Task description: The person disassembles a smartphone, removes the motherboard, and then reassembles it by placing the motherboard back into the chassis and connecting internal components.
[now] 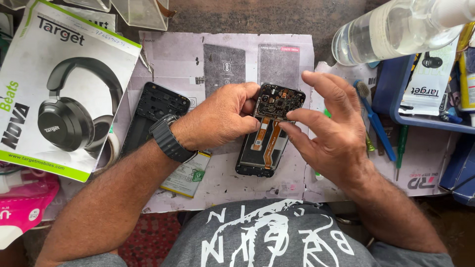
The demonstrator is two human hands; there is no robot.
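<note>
An opened phone (269,131) lies face down on the pale work mat (222,183), its circuit board and orange flex cables exposed. My left hand (220,116), with a dark watch on the wrist, grips the phone's upper left edge. My right hand (329,126) pinches the lower edge of the circuit board between thumb and forefinger, the other fingers spread above. A black phone back cover (156,111) rests to the left of my left hand, and a flat white battery (188,173) sits partly under my left wrist.
A headphone box (59,84) fills the left side. A clear plastic bottle (396,29) lies at the upper right above a blue tray (396,99). A blue brush (373,118) and green-handled screwdrivers (402,146) lie right of my hand. A pink package (24,202) sits at the lower left.
</note>
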